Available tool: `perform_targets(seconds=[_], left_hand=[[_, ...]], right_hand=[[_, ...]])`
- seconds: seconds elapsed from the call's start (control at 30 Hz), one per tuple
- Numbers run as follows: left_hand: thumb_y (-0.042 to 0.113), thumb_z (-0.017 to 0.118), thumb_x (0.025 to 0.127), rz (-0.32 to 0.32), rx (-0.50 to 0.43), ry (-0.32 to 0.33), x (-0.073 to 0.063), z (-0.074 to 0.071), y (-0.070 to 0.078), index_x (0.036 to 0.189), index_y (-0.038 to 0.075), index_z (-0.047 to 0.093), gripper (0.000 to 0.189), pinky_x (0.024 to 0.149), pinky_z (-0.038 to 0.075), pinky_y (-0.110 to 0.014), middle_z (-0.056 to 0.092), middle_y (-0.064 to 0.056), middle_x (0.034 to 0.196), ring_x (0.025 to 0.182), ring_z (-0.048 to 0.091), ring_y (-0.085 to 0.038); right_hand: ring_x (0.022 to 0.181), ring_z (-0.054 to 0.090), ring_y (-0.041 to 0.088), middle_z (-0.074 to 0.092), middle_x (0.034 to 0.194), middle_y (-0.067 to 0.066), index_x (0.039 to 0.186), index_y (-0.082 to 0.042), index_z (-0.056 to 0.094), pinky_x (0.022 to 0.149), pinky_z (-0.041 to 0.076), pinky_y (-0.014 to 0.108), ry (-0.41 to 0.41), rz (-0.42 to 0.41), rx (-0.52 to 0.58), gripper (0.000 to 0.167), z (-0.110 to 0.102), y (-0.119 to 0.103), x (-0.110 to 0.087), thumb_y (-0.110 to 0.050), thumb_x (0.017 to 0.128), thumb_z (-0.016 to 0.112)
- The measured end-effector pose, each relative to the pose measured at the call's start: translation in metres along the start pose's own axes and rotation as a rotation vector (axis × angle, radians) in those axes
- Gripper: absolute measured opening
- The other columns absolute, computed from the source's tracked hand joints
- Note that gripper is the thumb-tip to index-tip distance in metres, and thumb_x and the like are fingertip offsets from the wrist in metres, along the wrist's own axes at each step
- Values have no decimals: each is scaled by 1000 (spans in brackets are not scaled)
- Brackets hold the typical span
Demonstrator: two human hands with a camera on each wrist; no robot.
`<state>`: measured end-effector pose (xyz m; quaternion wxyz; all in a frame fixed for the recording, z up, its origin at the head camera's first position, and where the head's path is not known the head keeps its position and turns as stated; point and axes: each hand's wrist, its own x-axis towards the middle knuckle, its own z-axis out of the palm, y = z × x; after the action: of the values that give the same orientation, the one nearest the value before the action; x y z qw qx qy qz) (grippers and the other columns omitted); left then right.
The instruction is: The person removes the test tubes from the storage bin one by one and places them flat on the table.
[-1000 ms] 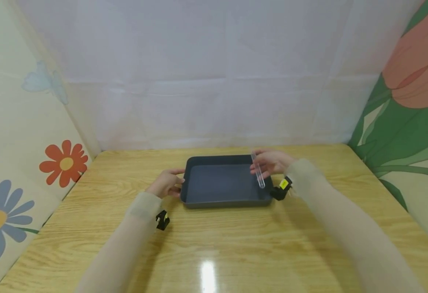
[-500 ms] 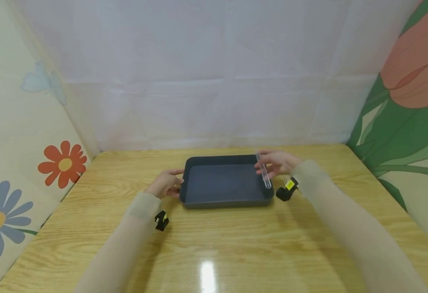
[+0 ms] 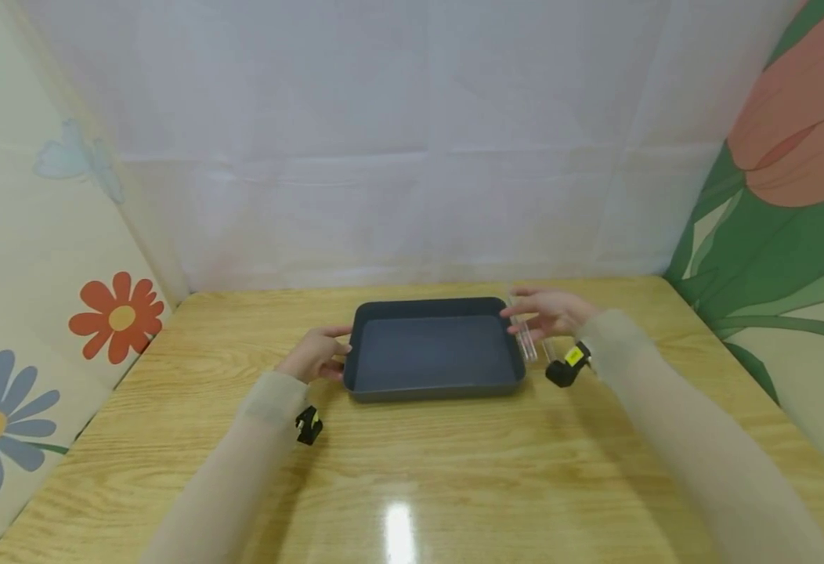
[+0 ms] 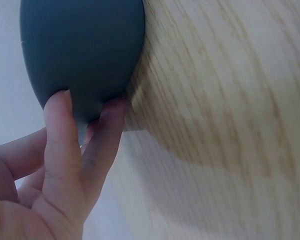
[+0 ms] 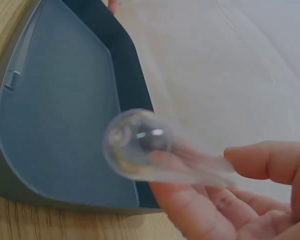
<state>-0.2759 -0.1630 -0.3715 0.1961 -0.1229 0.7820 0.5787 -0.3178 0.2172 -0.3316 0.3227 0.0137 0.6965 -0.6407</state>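
Observation:
The dark blue-grey tray point(image 3: 436, 352) rests on the wooden table. My left hand point(image 3: 316, 356) is at its left end; the left wrist view shows nearly straight fingers point(image 4: 62, 135) touching the tray's outer wall point(image 4: 85, 50). Beside the right end, my right hand point(image 3: 549, 312) holds a clear test tube point(image 3: 527, 343) between thumb and fingers. The tube slants down toward me, its lower end near the tray's right rim. In the right wrist view the tube's rounded end point(image 5: 137, 145) faces the camera, and the thumb point(image 5: 262, 160) lies against its far part.
A black wrist camera point(image 3: 569, 365) sits under the right wrist, another point(image 3: 309, 425) under the left. A clear strip point(image 5: 20, 65) overlaps the tray's edge in the right wrist view. White cloth point(image 3: 412, 149) hangs behind the table, with flower-patterned cloth point(image 3: 807, 274) at the sides.
My right hand has moved to the right with the test tube, from over the tray's right part to its right rim. The left hand has stayed at the tray's left end.

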Motion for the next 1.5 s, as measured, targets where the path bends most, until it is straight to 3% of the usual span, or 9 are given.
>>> perform_targets(seconds=[0.2, 0.37, 0.53, 0.93, 1.1, 1.23, 1.5], left_hand=[[-1, 43, 100, -1, 1, -7, 0, 0, 1, 152, 7, 33, 53, 49, 51, -25, 47, -28, 134, 67, 61, -18], [-2, 44, 100, 0, 5, -14, 0, 0, 1, 152, 7, 33, 54, 49, 51, -25, 51, -27, 130, 67, 63, -17], [-1, 44, 100, 2, 5, -13, 0, -1, 1, 152, 8, 33, 54, 49, 51, -25, 50, -27, 133, 66, 62, -17], [-2, 45, 100, 15, -1, -15, 0, -1, 0, 152, 6, 32, 54, 49, 51, -25, 54, -26, 126, 65, 62, -17], [-2, 44, 100, 25, -3, -16, -1, -1, 0, 152, 5, 32, 54, 49, 51, -25, 55, -26, 123, 64, 62, -17], [-2, 44, 100, 32, -2, -21, -1, -1, -1, 152, 5, 31, 54, 49, 51, -25, 55, -26, 125, 64, 62, -17], [-2, 45, 99, 28, -11, -27, -1, -1, -2, 151, 5, 33, 54, 49, 50, -26, 59, -19, 111, 63, 60, -17]], right_hand=[[105, 57, 28, 25, 152, 27, 156, -9, -3, 74, 55, 30, -2, -11, 1, 70, -8, 4, -6, -2, 102, 41], [101, 58, 25, 21, 153, 29, 156, -8, -4, 75, 55, 30, -15, -19, 10, 70, -16, 5, -14, -2, 102, 41], [93, 60, 21, 28, 147, 28, 155, -7, -6, 79, 55, 33, -20, -23, 27, 71, -22, 6, -19, -1, 102, 40], [98, 60, 21, 39, 137, 20, 156, -8, -7, 81, 54, 32, -7, -22, 26, 72, -36, 11, -25, -3, 102, 42], [100, 61, 22, 49, 124, 12, 156, -7, -5, 75, 55, 29, 7, -20, 25, 72, -41, 13, -31, -4, 102, 42], [100, 61, 22, 53, 115, 6, 156, -7, -5, 77, 55, 31, 9, -20, 42, 72, -45, 15, -34, -4, 102, 43], [101, 59, 23, 56, 108, 2, 155, -6, -7, 79, 55, 33, 12, -25, 17, 74, -50, 18, -37, -4, 101, 44]])
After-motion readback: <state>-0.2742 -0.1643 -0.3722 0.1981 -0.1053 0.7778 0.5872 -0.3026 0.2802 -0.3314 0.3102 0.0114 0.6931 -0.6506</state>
